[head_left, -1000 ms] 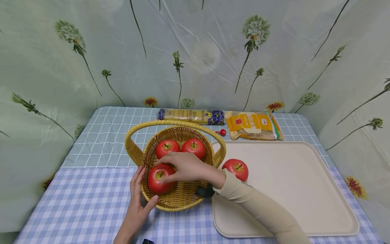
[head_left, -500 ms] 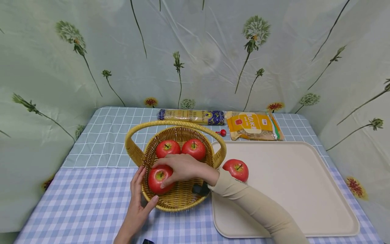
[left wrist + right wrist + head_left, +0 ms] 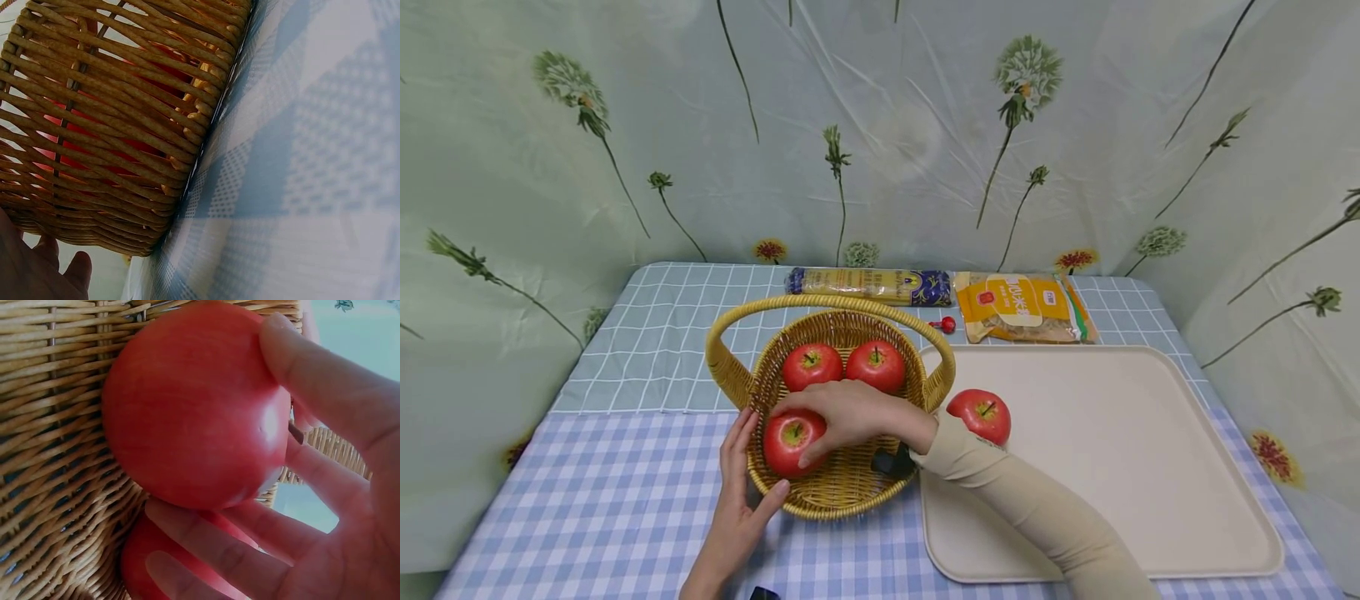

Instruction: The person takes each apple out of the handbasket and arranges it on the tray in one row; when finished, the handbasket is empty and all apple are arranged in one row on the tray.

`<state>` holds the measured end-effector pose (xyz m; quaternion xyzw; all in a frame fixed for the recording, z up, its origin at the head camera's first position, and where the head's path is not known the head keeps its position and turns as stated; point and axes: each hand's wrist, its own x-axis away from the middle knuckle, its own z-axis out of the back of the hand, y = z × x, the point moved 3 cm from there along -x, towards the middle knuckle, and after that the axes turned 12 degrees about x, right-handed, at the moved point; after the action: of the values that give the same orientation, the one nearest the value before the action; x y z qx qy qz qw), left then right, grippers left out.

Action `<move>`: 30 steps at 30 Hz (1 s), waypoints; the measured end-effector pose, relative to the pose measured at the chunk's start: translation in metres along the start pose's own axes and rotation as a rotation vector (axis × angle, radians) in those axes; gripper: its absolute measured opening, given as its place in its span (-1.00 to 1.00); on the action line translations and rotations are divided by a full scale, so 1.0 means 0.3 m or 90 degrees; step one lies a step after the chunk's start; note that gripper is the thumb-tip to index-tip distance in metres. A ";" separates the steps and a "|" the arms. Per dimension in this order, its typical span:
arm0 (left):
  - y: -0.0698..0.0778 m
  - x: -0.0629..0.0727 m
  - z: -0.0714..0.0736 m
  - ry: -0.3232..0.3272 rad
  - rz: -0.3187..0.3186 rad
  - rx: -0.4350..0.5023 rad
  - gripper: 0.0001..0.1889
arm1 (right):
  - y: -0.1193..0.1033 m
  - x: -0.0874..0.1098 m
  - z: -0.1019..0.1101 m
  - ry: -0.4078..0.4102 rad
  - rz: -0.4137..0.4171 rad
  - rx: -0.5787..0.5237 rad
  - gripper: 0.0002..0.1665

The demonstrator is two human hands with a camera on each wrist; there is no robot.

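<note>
In the head view, a yellow-brown wicker basket (image 3: 835,504) with an arched handle stands at the middle of the table. My right hand (image 3: 853,414) reaches into it and holds the front-left red apple (image 3: 786,446), which sits low in the basket. The right wrist view shows the thumb against that apple (image 3: 194,406) and the other fingers along its far side. Two more apples, a back-left apple (image 3: 812,367) and a back-right apple (image 3: 876,365), lie behind. My left hand (image 3: 737,500) rests its extended fingers against the basket's left front wall.
A beige tray (image 3: 1120,467) lies right of the basket, with a red apple (image 3: 981,417) near its left edge. Behind are a noodle packet (image 3: 868,287), an orange grain bag (image 3: 1022,308) and a small red object (image 3: 947,325). Checkered cloth (image 3: 602,492) covers the table.
My right hand has shifted slightly, its thumb moving down toward the front apple's right edge and its fingers spreading wider. The apple stays in place. My left hand has not visibly moved.
</note>
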<state>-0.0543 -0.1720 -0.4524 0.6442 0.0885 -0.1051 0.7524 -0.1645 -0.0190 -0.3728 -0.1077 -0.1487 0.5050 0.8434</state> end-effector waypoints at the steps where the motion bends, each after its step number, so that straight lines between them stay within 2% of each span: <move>1: -0.001 0.000 0.000 0.000 0.000 0.000 -0.11 | 0.002 0.001 0.000 0.002 0.004 0.000 -0.26; 12: -0.005 -0.003 -0.001 -0.002 -0.009 0.000 -0.11 | 0.017 0.001 -0.005 -0.013 0.005 -0.028 -0.26; 19: -0.007 -0.003 0.000 0.004 -0.002 0.003 -0.12 | 0.032 0.002 -0.018 -0.057 -0.018 -0.119 -0.18; 24: -0.001 -0.004 -0.003 0.008 -0.014 0.018 -0.11 | 0.036 0.000 -0.026 -0.049 -0.007 -0.152 -0.21; 30: 0.001 -0.003 -0.004 0.012 -0.021 0.022 -0.11 | 0.037 -0.004 -0.029 -0.035 -0.017 -0.141 -0.22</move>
<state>-0.0552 -0.1707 -0.4520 0.6568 0.1046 -0.1130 0.7382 -0.1711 -0.0152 -0.3848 -0.1844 -0.2282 0.4771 0.8284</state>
